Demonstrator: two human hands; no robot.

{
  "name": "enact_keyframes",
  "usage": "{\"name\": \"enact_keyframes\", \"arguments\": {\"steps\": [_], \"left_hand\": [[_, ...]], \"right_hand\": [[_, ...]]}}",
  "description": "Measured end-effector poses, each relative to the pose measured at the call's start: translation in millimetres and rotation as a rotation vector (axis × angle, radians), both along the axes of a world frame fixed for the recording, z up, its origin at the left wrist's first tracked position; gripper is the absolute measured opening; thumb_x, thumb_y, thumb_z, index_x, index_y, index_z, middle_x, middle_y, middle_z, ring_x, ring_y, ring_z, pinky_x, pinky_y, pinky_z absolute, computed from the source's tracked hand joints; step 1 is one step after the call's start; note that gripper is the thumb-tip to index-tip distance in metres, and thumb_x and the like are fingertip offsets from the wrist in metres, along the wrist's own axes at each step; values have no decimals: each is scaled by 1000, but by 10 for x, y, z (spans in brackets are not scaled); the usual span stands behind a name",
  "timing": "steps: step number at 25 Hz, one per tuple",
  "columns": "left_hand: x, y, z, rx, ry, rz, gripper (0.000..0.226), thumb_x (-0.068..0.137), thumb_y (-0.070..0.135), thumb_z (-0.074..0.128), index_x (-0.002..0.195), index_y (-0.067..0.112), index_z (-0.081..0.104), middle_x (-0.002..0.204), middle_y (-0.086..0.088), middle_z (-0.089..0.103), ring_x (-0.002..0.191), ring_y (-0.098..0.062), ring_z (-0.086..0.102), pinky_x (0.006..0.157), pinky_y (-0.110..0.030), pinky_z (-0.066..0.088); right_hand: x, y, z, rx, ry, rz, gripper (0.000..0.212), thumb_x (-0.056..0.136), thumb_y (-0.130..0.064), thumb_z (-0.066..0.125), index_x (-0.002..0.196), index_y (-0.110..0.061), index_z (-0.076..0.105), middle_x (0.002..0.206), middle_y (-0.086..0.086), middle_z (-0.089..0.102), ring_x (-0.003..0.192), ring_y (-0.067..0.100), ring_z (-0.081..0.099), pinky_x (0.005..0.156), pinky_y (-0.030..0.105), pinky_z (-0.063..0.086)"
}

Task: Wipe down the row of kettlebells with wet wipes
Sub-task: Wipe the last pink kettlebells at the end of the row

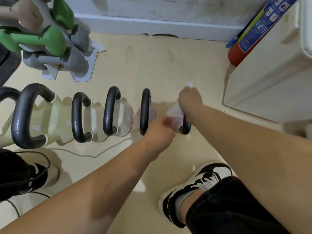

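Note:
A row of kettlebells with black handles stands on the beige floor. The left ones have cream bodies [55,119]; the fourth [145,112] has a pale pink body. My right hand [190,100] is closed on a white wet wipe [174,111] over the handle of the rightmost kettlebell [185,126], whose top is hidden under the hand and wipe. My left hand [160,132] rests against that kettlebell's pink body, fingers curled on it.
A white rack [81,71] of green and grey dumbbells stands at the back left. A white cabinet [270,85] and a red fire extinguisher [243,46] are at the right. My two feet in black-and-white shoes flank a thin cable [81,153] on the floor.

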State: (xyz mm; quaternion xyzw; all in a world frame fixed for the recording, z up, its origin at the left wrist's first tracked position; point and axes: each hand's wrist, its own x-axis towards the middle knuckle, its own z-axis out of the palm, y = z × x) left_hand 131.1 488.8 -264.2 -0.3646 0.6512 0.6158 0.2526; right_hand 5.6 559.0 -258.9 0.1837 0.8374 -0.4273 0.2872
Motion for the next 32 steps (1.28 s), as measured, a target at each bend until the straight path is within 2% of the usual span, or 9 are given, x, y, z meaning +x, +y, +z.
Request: {"name": "enact_keyframes", "arguments": {"steps": [3,7,10,13,16,20,24,27,32], "left_hand": [[26,37,3,-3,43,2,40,88,-5,50,120,17,63,111,-5,70,107,-28,68,97,-45,57],[152,-14,-48,-2,47,60,35,91,-2,52,120,14,62,111,-7,71,100,-26,70,96,-48,58],[204,-94,-60,36,11,72,48,90,-7,46,134,10,56,116,-9,69,96,-25,71,95,-46,59],[174,-82,-32,53,6,37,46,88,-7,42,127,11,62,112,-9,73,94,-24,72,91,-40,60],[99,-57,-11,53,-5,54,45,92,-6,42,129,14,58,117,-7,68,105,-25,71,94,-40,59],[58,-85,37,48,2,48,44,93,-3,44,132,14,56,117,-7,67,104,-22,71,97,-41,58],[99,-157,38,22,-2,49,44,93,-1,44,132,13,56,114,-5,69,105,-24,71,97,-42,58],[169,-158,73,3,5,39,45,93,0,44,133,13,56,113,-4,69,102,-21,71,96,-40,58],[299,-73,158,11,7,16,42,94,1,46,132,15,56,111,-2,69,100,-19,71,97,-39,58]], "right_hand": [[593,72,-103,54,162,-11,46,109,-30,24,146,-4,34,127,13,57,112,31,54,87,34,40],[1159,217,-341,141,306,188,69,107,-31,31,159,-11,-10,159,15,19,145,30,27,118,40,29],[1218,213,-457,302,367,371,73,107,-31,30,157,-9,-18,166,18,-7,154,32,-1,126,43,12],[794,207,-507,549,556,590,66,106,-32,27,156,5,7,167,20,-7,155,33,-9,126,44,9],[138,193,-465,527,558,745,53,105,-30,28,135,8,51,153,20,33,145,31,26,122,41,21],[-294,210,-234,274,243,768,40,104,-33,34,77,-14,57,90,7,53,85,26,50,74,35,42],[-26,281,-355,781,576,1281,55,104,-32,22,114,-8,70,127,13,62,137,33,37,117,44,27],[222,496,-274,882,693,1431,77,97,-41,6,127,-2,65,137,14,58,147,38,23,122,50,15],[741,878,-331,909,738,1741,67,105,-41,13,154,1,29,162,19,29,154,39,6,124,52,-1]]}}
